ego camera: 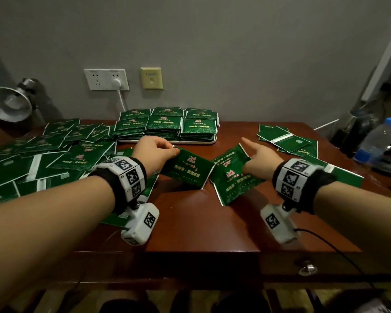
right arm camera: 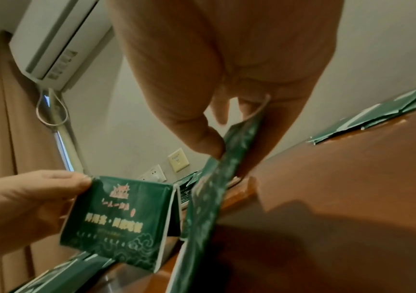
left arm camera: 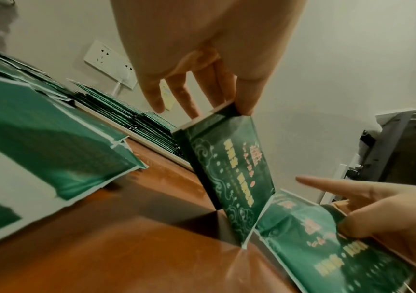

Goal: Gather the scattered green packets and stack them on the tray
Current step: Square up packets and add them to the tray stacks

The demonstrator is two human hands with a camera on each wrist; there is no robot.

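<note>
My left hand [ego camera: 160, 150] pinches the top edge of a green packet [ego camera: 186, 168] and holds it tilted just above the brown table, seen up close as the left-hand packet [left arm camera: 232, 168]. My right hand [ego camera: 255, 159] grips a second green packet [ego camera: 231, 177] between thumb and fingers, index finger stretched out; this right-hand packet [right arm camera: 217, 188] hangs edge-on below the thumb. Both packets meet near mid-table. The white tray [ego camera: 167, 142] at the back carries several stacks of green packets [ego camera: 165, 123].
Many loose green packets [ego camera: 43, 154] cover the table's left side, and a smaller group [ego camera: 287, 141] lies at the right rear. A water bottle [ego camera: 377, 141] and dark items stand at the far right. A lamp [ego camera: 9, 102] sits back left; wall sockets [ego camera: 106, 79] behind.
</note>
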